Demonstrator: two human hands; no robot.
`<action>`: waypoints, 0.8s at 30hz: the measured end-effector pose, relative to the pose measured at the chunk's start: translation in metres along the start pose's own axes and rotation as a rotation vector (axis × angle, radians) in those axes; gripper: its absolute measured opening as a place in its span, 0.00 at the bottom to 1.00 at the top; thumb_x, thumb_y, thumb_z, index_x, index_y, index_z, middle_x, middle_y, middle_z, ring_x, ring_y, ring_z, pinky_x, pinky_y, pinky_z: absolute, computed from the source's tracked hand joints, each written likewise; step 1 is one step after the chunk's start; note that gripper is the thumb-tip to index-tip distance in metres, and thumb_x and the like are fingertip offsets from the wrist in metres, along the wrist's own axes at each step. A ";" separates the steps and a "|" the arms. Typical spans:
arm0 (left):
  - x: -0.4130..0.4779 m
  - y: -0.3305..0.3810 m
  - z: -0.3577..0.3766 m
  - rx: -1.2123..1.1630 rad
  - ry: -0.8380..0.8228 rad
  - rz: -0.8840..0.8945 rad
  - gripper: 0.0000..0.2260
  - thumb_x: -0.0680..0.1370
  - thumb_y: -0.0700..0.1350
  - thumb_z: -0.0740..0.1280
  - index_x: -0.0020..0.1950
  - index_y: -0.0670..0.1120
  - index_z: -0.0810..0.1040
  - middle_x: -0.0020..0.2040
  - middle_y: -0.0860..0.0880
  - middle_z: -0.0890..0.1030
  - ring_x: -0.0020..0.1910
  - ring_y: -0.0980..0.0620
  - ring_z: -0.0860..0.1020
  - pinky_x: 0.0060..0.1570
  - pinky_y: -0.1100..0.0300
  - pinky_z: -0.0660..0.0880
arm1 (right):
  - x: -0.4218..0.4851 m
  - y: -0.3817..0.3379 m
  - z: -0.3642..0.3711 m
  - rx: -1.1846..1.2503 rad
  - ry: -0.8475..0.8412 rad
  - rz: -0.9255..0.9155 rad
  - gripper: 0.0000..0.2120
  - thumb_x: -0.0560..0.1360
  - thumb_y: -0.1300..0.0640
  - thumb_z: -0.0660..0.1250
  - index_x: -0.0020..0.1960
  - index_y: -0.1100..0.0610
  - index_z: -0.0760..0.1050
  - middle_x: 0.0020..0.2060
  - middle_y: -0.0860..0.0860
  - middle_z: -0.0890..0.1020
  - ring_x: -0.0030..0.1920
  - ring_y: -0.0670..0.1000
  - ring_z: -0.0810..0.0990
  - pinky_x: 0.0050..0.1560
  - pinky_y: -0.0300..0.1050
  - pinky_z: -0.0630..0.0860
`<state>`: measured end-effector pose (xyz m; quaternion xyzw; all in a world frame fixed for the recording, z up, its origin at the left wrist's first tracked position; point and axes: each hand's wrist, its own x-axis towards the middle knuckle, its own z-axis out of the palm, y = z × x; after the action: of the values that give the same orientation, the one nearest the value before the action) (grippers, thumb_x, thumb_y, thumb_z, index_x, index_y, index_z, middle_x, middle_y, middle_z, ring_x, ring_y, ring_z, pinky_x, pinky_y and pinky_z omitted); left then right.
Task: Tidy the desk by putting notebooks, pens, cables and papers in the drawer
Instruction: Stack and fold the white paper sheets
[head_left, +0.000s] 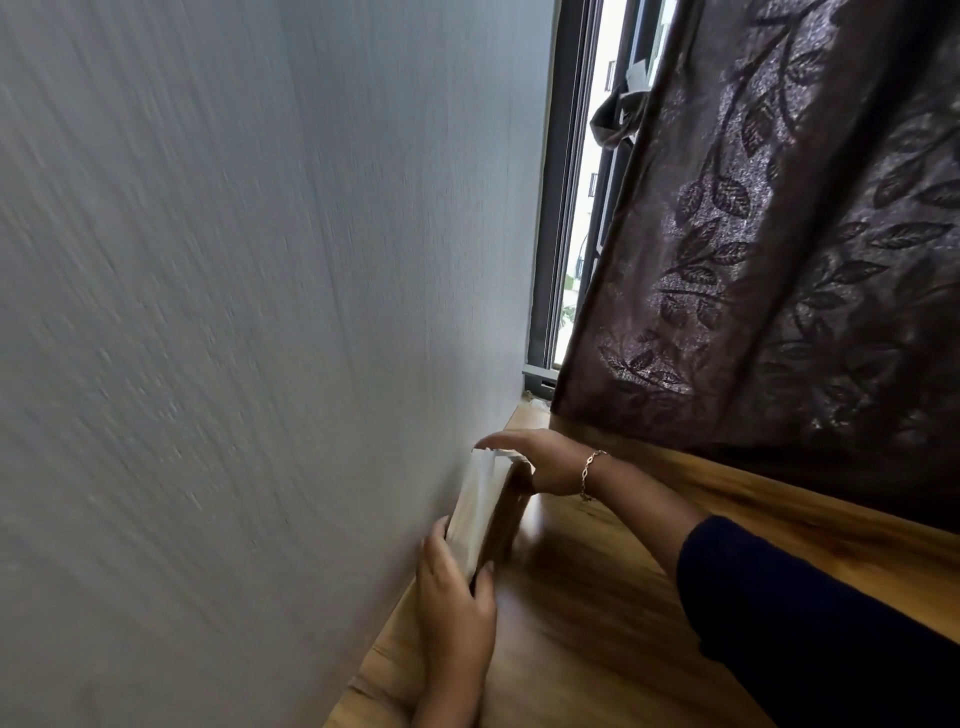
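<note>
Home: patterned curtain (779, 234), wooden desk (597, 597)

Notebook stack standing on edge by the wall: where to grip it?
Grip the two short ends of the notebook stack, coming from the open desk side: it stands on edge with the wall close behind, so likely only the ends and brown cover are reachable.

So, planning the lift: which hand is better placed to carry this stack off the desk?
Probably left: the left hand grips the stack at its near end; the right hand only rests straight-fingered on top.
</note>
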<state>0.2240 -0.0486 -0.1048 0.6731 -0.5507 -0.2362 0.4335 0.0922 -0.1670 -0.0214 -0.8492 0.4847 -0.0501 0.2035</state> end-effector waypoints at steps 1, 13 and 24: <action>0.001 0.000 -0.001 -0.017 -0.022 0.000 0.27 0.71 0.35 0.70 0.68 0.38 0.65 0.64 0.40 0.72 0.62 0.42 0.72 0.56 0.58 0.69 | -0.001 0.002 0.000 -0.005 -0.001 0.013 0.33 0.67 0.76 0.60 0.70 0.56 0.65 0.67 0.53 0.72 0.67 0.53 0.70 0.63 0.40 0.67; -0.030 0.041 -0.012 -0.181 -0.382 0.247 0.23 0.74 0.32 0.63 0.66 0.47 0.63 0.62 0.51 0.70 0.60 0.55 0.70 0.58 0.67 0.67 | -0.126 0.037 -0.008 0.268 0.176 0.171 0.34 0.64 0.68 0.73 0.67 0.56 0.68 0.64 0.52 0.73 0.64 0.50 0.71 0.65 0.44 0.68; -0.118 0.111 0.060 -0.286 -0.639 0.394 0.22 0.66 0.57 0.64 0.58 0.56 0.65 0.57 0.60 0.72 0.57 0.64 0.72 0.51 0.73 0.69 | -0.328 0.108 -0.004 0.621 0.457 0.426 0.38 0.66 0.74 0.70 0.69 0.52 0.60 0.68 0.55 0.66 0.67 0.47 0.65 0.52 0.33 0.76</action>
<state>0.0834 0.0421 -0.0613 0.3803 -0.7377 -0.4202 0.3669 -0.1679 0.0604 -0.0232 -0.5959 0.6435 -0.3367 0.3427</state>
